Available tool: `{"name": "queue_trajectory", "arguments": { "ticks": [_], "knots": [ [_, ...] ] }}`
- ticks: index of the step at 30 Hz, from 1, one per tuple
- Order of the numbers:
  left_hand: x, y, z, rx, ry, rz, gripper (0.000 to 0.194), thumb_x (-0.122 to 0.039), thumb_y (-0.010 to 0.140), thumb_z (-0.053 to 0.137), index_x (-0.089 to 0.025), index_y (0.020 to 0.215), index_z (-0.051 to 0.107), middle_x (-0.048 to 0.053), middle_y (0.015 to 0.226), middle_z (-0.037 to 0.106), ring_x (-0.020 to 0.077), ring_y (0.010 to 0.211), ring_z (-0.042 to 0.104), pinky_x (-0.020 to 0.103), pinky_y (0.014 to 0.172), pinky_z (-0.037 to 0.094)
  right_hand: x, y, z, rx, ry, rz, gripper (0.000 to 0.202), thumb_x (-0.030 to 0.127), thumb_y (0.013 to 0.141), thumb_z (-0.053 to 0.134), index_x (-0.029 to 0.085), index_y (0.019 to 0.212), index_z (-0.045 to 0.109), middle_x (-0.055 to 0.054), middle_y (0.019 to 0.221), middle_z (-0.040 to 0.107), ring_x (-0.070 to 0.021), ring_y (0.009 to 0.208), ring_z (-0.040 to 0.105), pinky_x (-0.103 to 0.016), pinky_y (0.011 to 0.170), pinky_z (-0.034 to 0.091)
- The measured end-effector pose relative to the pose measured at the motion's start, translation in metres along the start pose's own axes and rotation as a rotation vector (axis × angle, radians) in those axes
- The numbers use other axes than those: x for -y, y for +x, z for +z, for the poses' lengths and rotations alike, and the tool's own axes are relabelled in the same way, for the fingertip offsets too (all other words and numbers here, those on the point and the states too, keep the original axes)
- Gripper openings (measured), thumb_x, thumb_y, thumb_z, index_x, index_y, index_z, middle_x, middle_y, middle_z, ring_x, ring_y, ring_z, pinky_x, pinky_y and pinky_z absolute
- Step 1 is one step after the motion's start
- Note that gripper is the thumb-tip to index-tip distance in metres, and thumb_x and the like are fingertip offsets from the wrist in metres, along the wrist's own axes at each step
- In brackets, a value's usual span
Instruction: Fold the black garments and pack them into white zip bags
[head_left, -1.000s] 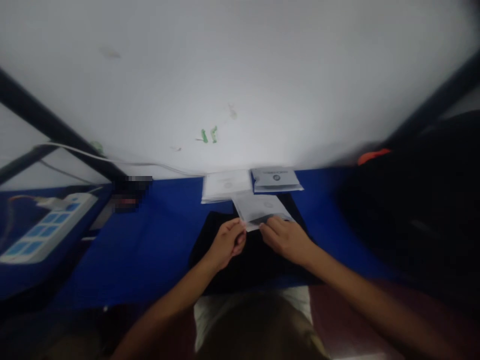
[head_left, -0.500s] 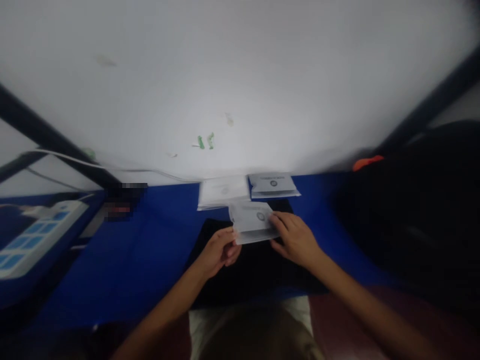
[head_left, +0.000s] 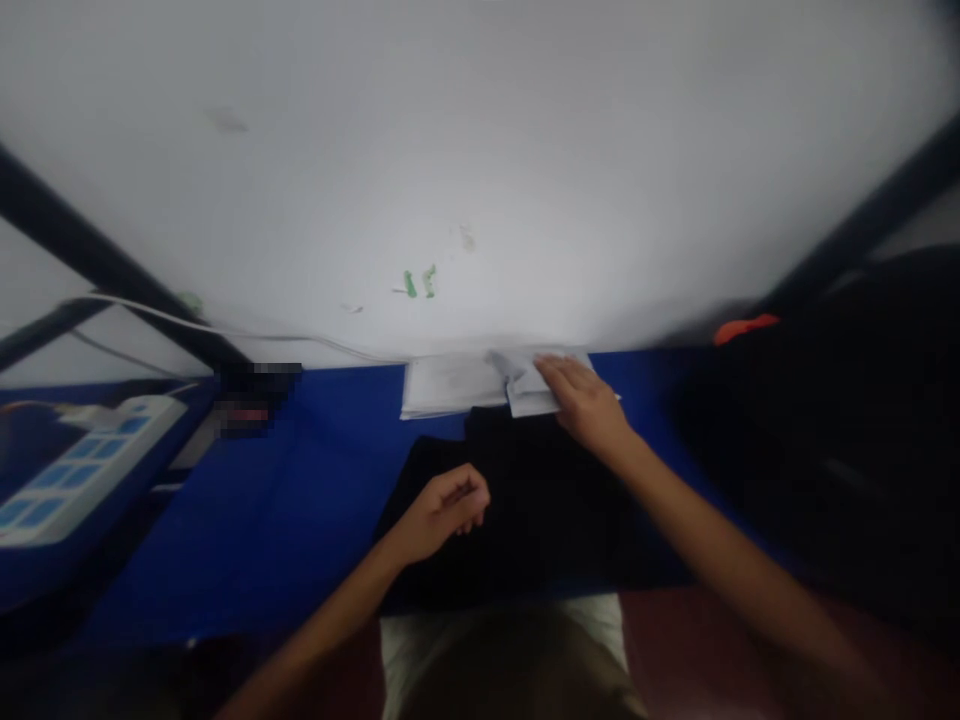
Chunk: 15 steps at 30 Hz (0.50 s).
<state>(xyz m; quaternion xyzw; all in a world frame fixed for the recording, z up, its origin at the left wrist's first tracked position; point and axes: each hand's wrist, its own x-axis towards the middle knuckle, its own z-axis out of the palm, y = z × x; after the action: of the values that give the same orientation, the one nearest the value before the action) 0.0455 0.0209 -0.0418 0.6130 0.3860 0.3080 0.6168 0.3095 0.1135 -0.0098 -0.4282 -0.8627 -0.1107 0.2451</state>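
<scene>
My right hand (head_left: 591, 408) is at the back of the blue surface, gripping a flat translucent plastic zip bag (head_left: 529, 398). The bag lies over the right-hand pile, its left side lifted and creased; the pile beneath is mostly hidden. To the left of it rests a stack of whitish plastic bags (head_left: 444, 388). Folded black cloth (head_left: 536, 515) spreads in front of both. Over the cloth's left part, my left hand (head_left: 446, 508) is curled closed, with nothing visible in its fingers.
At the left sits a white power strip (head_left: 97, 470) with blue sockets and a plug. A white cable (head_left: 292, 338) runs along the wall. Dark metal bars (head_left: 112, 260) slant at both sides. A large black object (head_left: 840, 430) fills the right side, near something orange (head_left: 746, 328).
My right hand has carried the bag forward onto the right-hand pile. My left hand has let go of the bag and stayed above the black cloth, fingers curled.
</scene>
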Motion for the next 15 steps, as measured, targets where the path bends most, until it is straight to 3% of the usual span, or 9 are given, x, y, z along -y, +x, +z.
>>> {"name": "queue_trajectory", "arguments": {
  "ticks": [4,7,9,12,15],
  "knots": [
    [-0.002,-0.017,-0.005,0.063,0.439,0.106,0.017,-0.036,0.089,0.059,-0.019,0.086,0.062,0.002,0.080,0.061,0.0139,0.073,0.056,0.025,0.068,0.044,-0.045,0.013,0.032,0.202,-0.135,0.106,0.065,-0.001,0.082,0.036,0.010,0.146,0.037,-0.017,0.147,0.045,-0.0299,0.138,0.038,-0.055,0.114,0.025],
    [-0.001,-0.028,-0.007,0.146,0.645,0.167,0.012,-0.033,0.086,0.063,-0.021,0.088,0.063,0.002,0.086,0.062,0.0175,0.084,0.057,0.030,0.082,0.043,-0.063,0.012,0.060,0.338,-0.166,0.135,0.063,0.006,0.088,0.035,0.016,0.150,0.030,-0.015,0.158,0.024,-0.0339,0.145,0.020,-0.065,0.110,0.019],
    [0.000,-0.035,-0.008,0.199,0.750,0.188,0.014,-0.035,0.084,0.066,-0.022,0.090,0.063,0.002,0.089,0.062,0.0192,0.089,0.055,0.035,0.091,0.039,-0.066,0.010,0.072,0.402,-0.143,0.152,0.060,0.022,0.094,0.037,0.020,0.153,0.021,-0.014,0.160,0.015,-0.0374,0.146,0.014,-0.071,0.106,0.017],
    [0.002,-0.042,-0.009,0.256,0.855,0.171,0.025,-0.040,0.078,0.073,-0.023,0.094,0.063,0.003,0.098,0.060,0.0204,0.093,0.054,0.038,0.095,0.036,-0.063,0.008,0.080,0.456,-0.089,0.185,0.073,0.058,0.094,0.036,0.024,0.154,0.014,-0.014,0.160,0.016,-0.0410,0.145,0.011,-0.076,0.104,0.012],
    [0.001,-0.047,-0.007,0.277,0.939,0.136,0.038,-0.037,0.068,0.082,-0.022,0.097,0.061,0.004,0.105,0.058,0.0230,0.097,0.051,0.038,0.090,0.038,-0.059,0.008,0.083,0.498,-0.062,0.206,0.082,0.073,0.089,0.029,0.025,0.154,0.016,-0.014,0.160,0.018,-0.0412,0.145,0.010,-0.076,0.104,0.008]
  ]
}}
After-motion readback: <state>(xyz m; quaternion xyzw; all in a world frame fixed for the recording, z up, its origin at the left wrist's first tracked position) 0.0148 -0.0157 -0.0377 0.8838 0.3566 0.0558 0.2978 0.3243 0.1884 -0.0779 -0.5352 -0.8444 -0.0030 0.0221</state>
